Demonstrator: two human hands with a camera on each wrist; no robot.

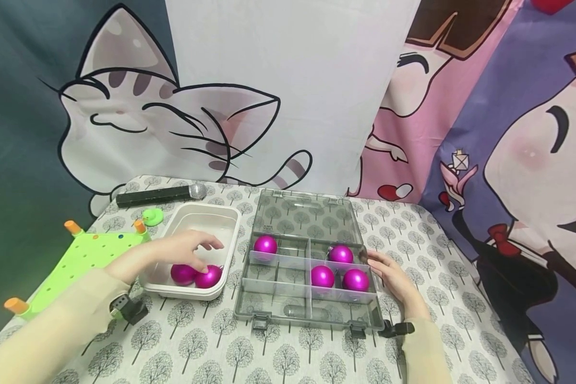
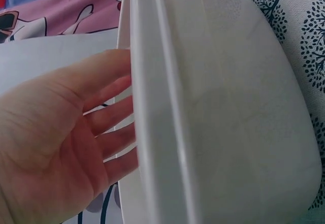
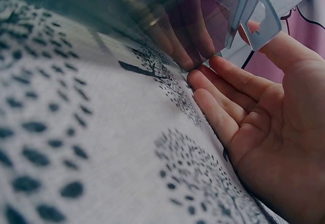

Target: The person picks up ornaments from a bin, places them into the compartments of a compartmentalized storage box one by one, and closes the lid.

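My left hand point(image 1: 192, 248) reaches over the rim of a white plastic tub point(image 1: 234, 229), its fingers spread loosely and its thumb over a shiny magenta ball point(image 1: 208, 277). Another magenta ball point(image 1: 182, 274) lies beside that one in the tub. The tub's wall hides the left fingertips in the left wrist view. To the right, a smoky clear compartment box point(image 1: 273, 290) lies with its lid folded back. One magenta ball point(image 1: 265, 245) sits in its left half, and three, including a lower-right ball point(image 1: 356, 280), sit in the right half. My right hand point(image 1: 391, 274) rests at the box's right side, fingers extended.
A green perforated board point(image 1: 84, 258) with orange legs stands at the left. A small green duck point(image 1: 152, 216) and a black microphone point(image 1: 158, 195) lie behind the tub on the tree-print cloth point(image 1: 288, 360). Cartoon-printed curtains point(image 1: 288, 80) hang behind the table.
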